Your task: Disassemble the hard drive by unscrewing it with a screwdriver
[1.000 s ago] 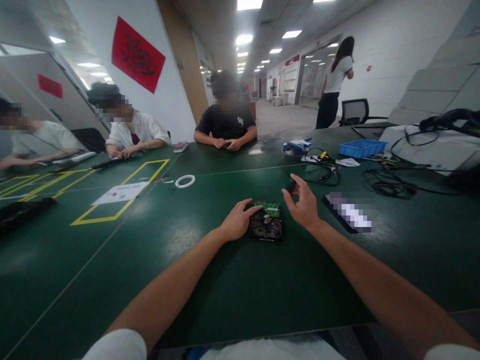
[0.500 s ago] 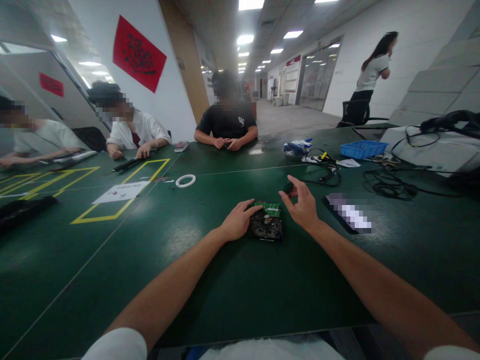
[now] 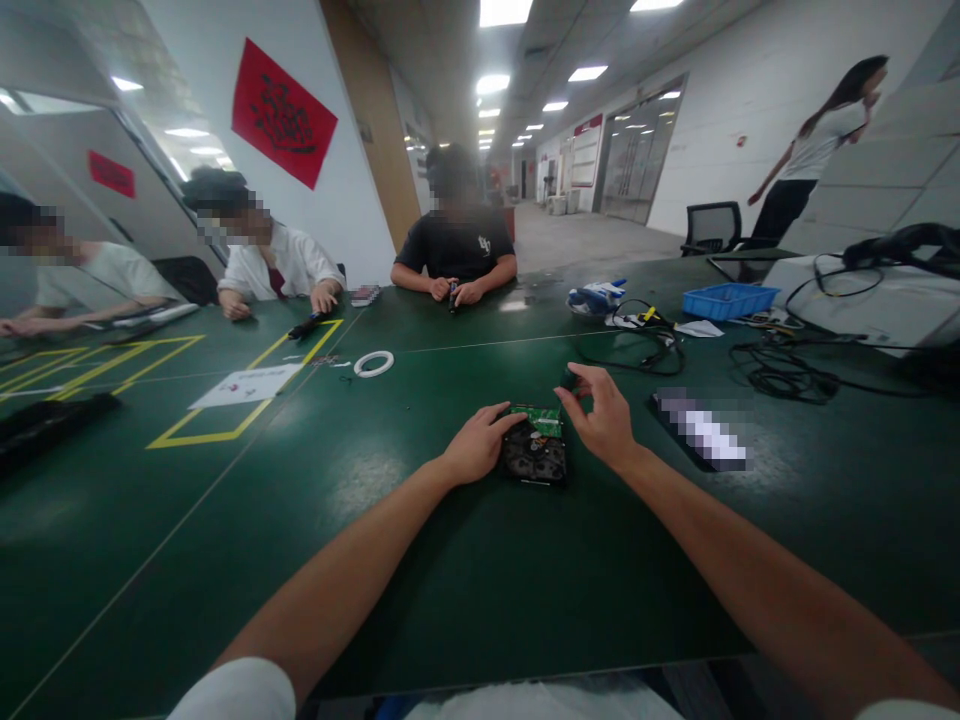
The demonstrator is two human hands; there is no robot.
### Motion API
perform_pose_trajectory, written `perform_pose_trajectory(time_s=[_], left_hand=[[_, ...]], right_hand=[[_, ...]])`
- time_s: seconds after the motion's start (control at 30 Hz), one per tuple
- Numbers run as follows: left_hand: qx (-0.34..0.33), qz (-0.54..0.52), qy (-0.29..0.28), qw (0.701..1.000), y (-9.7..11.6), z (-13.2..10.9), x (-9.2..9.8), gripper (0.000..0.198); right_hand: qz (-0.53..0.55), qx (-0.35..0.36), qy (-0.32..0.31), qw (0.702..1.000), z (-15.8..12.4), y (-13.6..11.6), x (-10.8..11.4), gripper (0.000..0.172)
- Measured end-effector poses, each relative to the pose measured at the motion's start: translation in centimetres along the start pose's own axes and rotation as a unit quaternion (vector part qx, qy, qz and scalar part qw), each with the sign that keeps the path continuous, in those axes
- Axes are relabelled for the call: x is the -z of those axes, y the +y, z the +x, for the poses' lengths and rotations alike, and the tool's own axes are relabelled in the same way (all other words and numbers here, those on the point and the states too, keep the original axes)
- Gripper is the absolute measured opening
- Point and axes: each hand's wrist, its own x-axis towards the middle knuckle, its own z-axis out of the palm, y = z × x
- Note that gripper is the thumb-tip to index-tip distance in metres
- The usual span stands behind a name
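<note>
One hard drive (image 3: 536, 460) lies on the green table (image 3: 450, 590); the left hand (image 3: 476, 443) rests, fingers loosely spread, on its left edge, while the right hand (image 3: 604, 420), fingertips nearly together, pinches a small dark screwdriver-like tool (image 3: 568, 379) near its far-right corner.

Under the left hand (image 3: 476, 443) and the right hand (image 3: 604, 415), the dark green counter (image 3: 420, 560) looks smooth and rather glossy. Touching the left hand, the flat black rectangular device (image 3: 534, 460) seems to be of dull metal, with a green printed circuit board (image 3: 547, 421). In the right fingers, the small dark rounded piece (image 3: 568, 378) looks like plastic. Farther left of the hands lies a white paper sheet (image 3: 247, 387); beyond the right hand, the blue rectangular tray (image 3: 724, 306) appears of smooth plastic.
</note>
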Motion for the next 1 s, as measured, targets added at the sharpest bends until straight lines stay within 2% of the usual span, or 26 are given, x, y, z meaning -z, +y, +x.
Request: perform_pose_trajectory(time_s=[0.3, 1.0], left_hand=[[0.005, -0.013, 0.000, 1.000, -0.06, 0.02, -0.16, 0.065], [0.004, 0.001, -0.006, 1.000, 0.18, -0.03, 0.05, 0.064]], right_hand=[[0.017, 0.004, 0.005, 1.000, 0.00, 0.73, -0.18, 0.049], [-0.002, 0.011, 0.010, 1.000, 0.43, 0.71, 0.29, 0.044]])
